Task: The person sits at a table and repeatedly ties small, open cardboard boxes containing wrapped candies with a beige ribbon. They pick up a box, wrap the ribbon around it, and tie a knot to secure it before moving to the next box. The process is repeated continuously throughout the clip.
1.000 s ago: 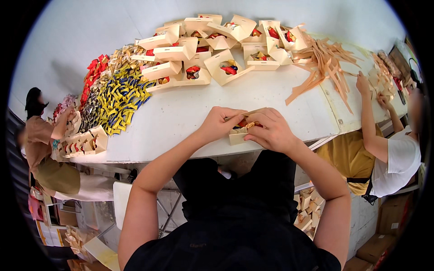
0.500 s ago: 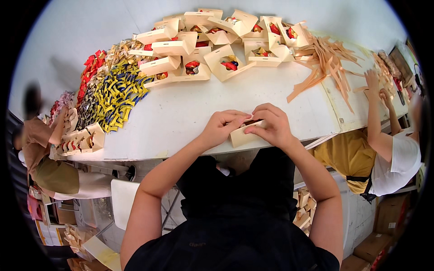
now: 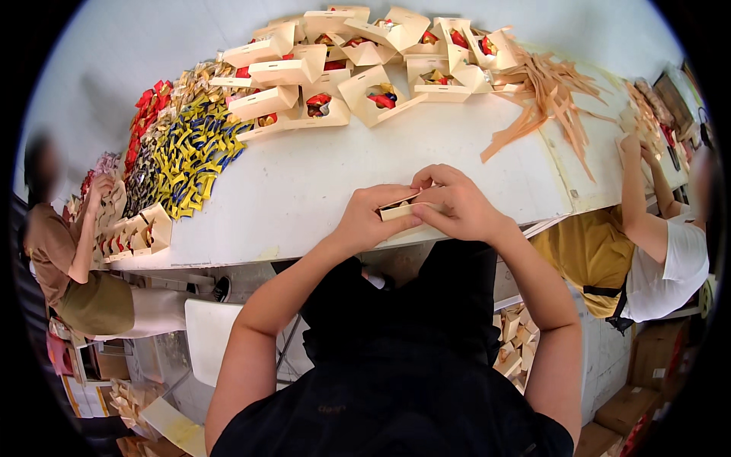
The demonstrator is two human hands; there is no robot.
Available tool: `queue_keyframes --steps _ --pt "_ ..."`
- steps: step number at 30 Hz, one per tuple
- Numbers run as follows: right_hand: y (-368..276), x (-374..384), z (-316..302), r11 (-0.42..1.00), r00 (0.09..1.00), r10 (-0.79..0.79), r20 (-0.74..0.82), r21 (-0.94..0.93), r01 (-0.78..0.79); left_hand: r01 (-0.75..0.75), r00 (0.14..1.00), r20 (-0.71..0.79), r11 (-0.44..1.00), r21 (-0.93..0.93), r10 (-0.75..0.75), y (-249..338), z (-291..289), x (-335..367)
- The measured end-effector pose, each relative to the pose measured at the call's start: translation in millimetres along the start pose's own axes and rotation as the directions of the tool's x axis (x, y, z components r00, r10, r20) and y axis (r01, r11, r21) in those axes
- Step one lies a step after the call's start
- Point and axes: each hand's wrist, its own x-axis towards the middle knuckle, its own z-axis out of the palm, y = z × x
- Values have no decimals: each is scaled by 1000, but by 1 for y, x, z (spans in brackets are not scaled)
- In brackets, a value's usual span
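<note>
A small cream cardboard box (image 3: 397, 212) rests near the front edge of the white table (image 3: 297, 198), between my two hands. My left hand (image 3: 367, 216) grips its left end, the thumb lying along the front. My right hand (image 3: 464, 204) closes over the right end, fingers bent at the top and thumb meeting the left one. A narrow dark gap shows at the top of the box. My fingers hide most of its right side, and what lies inside cannot be made out.
Open cream boxes (image 3: 373, 95) holding red and gold wrapped pieces crowd the far side. Yellow-and-blue wrapped pieces (image 3: 186, 156) are heaped at left, tan ribbon strips (image 3: 552, 99) at right. One person (image 3: 57, 244) stands at left, another (image 3: 662, 259) at right.
My left hand has shifted its thumb down to the box front, and my right fingers have moved slightly left over the top. The person at left has raised their hands.
</note>
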Motion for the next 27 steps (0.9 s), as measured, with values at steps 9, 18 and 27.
queue_keyframes --steps 9,18,27 --pt "10 -21 13 878 927 337 -167 411 -245 70 996 -57 995 -78 -74 -5 2 -2" --pt "5 -16 -10 969 956 220 -194 159 -191 155 965 -210 987 -38 -160 6 15 -10" --pt "104 -38 -104 839 996 73 40 -542 -40 84 904 -422 996 22 -67 -2 16 -29"
